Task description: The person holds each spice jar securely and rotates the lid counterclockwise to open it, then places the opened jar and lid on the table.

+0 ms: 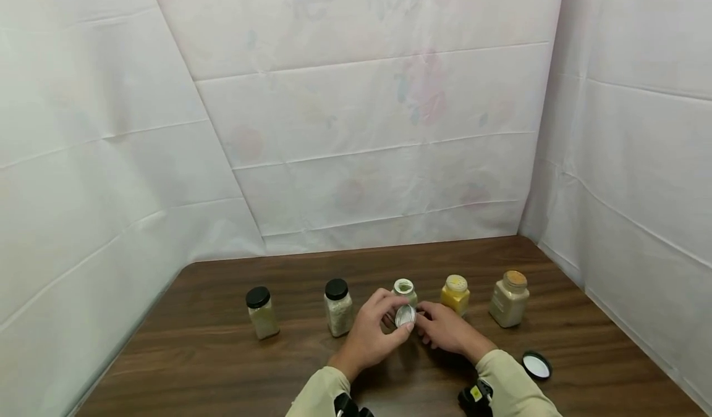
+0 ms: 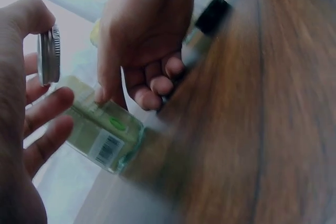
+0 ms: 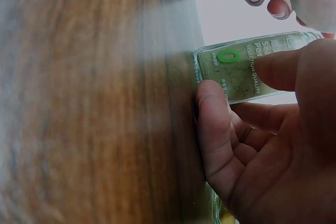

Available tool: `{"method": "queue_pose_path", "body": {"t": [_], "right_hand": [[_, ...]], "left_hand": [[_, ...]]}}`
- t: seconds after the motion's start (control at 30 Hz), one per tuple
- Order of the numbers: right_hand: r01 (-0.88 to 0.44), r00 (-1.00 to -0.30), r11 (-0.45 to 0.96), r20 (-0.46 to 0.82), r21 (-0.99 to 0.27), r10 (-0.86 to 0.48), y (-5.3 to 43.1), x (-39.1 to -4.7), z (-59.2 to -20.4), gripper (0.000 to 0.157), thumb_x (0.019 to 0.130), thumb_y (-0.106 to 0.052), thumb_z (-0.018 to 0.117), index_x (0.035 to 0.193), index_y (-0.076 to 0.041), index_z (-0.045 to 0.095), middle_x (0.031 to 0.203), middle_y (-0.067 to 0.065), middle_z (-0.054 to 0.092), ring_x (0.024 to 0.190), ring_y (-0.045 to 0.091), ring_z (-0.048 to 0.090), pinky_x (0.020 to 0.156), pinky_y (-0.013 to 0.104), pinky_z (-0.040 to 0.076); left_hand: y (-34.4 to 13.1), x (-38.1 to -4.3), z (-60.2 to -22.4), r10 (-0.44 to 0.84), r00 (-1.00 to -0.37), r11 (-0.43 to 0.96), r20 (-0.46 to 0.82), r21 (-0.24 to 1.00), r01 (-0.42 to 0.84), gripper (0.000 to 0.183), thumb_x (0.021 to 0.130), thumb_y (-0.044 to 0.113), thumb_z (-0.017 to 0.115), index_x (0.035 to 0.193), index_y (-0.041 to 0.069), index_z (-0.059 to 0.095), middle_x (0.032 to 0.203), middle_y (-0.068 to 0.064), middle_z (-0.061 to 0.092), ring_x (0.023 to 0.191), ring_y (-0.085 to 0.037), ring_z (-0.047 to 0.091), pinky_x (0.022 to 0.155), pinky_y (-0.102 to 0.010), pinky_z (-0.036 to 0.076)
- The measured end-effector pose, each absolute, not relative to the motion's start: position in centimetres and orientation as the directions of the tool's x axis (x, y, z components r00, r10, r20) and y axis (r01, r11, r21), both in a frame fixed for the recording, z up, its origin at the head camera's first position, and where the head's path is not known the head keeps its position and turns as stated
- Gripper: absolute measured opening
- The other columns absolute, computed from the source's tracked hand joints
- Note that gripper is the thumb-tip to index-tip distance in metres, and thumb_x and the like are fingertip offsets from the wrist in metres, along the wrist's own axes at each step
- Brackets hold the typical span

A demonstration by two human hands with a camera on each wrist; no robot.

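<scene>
On the dark wood-grained counter (image 1: 183, 355), 5 glass jars stand in a loose row. The middle jar (image 3: 244, 83) is uncapped, its bare mouth facing up, and green contents show through the glass. The person's right hand (image 1: 447, 330) grips this jar by its side, thumb against the near face and the index finger behind it, with the other fingers curled. The left hand (image 1: 369, 336) pinches a silver, ribbed-edged metal lid (image 1: 405, 316) between thumb and fingers, raised just beside the jar's mouth; its other fingers are spread.

At the far left stands a jar of pale greenish powder (image 1: 264, 319) under a black lid; next to it, a jar of whitish contents (image 1: 340, 315) is capped in black as well. To the right of the middle jar, the yellow jar (image 1: 454, 301) has a pale top flecked with yellow, and the last jar (image 1: 508, 306) holds beige contents, with orange-tan at its top. A loose black-rimmed lid (image 1: 536, 366) lies near the right sleeve (image 1: 514, 383), its white inside facing up.

On the middle jar, "SELECTION QUALITY" reads clearly in white beside a green oval mark (image 3: 228, 56); larger lettering is partly covered. Another face carries a white barcode sticker (image 2: 107, 150). Lettering on the last jar is too small to read.
</scene>
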State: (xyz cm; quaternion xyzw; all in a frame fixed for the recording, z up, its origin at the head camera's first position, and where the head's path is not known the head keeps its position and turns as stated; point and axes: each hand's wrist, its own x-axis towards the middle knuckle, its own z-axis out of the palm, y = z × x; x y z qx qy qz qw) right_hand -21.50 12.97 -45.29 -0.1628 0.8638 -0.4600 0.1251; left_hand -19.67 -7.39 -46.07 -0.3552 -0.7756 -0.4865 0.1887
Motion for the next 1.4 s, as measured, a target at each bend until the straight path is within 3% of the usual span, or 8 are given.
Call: {"method": "queue_pose_path", "body": {"t": [0.3, 0.43, 0.67, 1.0, 1.4], "right_hand": [[-0.176, -0.914, 0.520, -0.057, -0.836, -0.402, 13.3, -21.6, -45.1, 0.030, 0.107, -0.021, 0.048, 0.124, 0.002, 0.058, 0.083, 0.007, 0.060, 0.070, 0.020, 0.060, 0.056, 0.035, 0.052], [-0.182, -0.910, 0.532, -0.063, -0.827, -0.409, 13.3, -21.7, -45.2, 0.032, 0.107, -0.023, 0.048, 0.126, 0.002, 0.057, 0.083, 0.006, 0.061, 0.070, 0.019, 0.060, 0.056, 0.035, 0.052], [-0.196, -0.910, 0.551, -0.058, -0.812, -0.409, 13.3, -21.7, -45.3, 0.034, 0.106, -0.025, 0.049, 0.125, 0.002, 0.058, 0.077, 0.006, 0.061, 0.066, 0.019, 0.059, 0.055, 0.036, 0.051], [-0.205, -0.906, 0.551, -0.056, -0.809, -0.419, 13.3, -21.4, -45.3, 0.039, 0.106, -0.036, 0.050, 0.123, -0.002, 0.060, 0.079, 0.004, 0.060, 0.065, 0.019, 0.059, 0.055, 0.036, 0.051], [-0.190, -0.905, 0.558, -0.077, -0.807, -0.419, 13.2, -21.4, -45.1, 0.037, 0.106, -0.030, 0.050, 0.126, 0.001, 0.058, 0.080, 0.004, 0.063, 0.071, 0.019, 0.060, 0.058, 0.036, 0.051]], "left_hand": [[-7.2, -19.5, -45.6, 0.431, -0.745, 0.280, 0.509, 0.709, 0.647, 0.034, 0.098, 0.032, 0.066, 0.123, 0.010, 0.068, 0.106, 0.001, 0.059, 0.083, -0.006, 0.057, 0.069, -0.027, 0.054], [-7.4, -19.2, -45.6, 0.440, -0.768, 0.294, 0.465, 0.734, 0.613, 0.031, 0.097, 0.035, 0.066, 0.121, 0.015, 0.070, 0.101, 0.004, 0.060, 0.082, -0.008, 0.058, 0.070, -0.027, 0.054], [-7.7, -18.7, -45.9, 0.535, -0.755, 0.360, 0.379, 0.707, 0.609, 0.034, 0.097, 0.042, 0.065, 0.123, 0.021, 0.070, 0.099, 0.008, 0.059, 0.080, -0.004, 0.057, 0.069, -0.023, 0.051], [-7.6, -18.7, -46.3, 0.633, -0.713, 0.462, 0.302, 0.592, 0.661, 0.036, 0.095, 0.049, 0.065, 0.117, 0.021, 0.071, 0.094, 0.012, 0.055, 0.076, 0.001, 0.052, 0.065, -0.017, 0.045], [-7.6, -18.5, -46.3, 0.681, -0.699, 0.542, 0.217, 0.493, 0.681, 0.038, 0.092, 0.054, 0.067, 0.116, 0.025, 0.073, 0.095, 0.018, 0.055, 0.075, 0.005, 0.049, 0.063, -0.016, 0.042]]}}
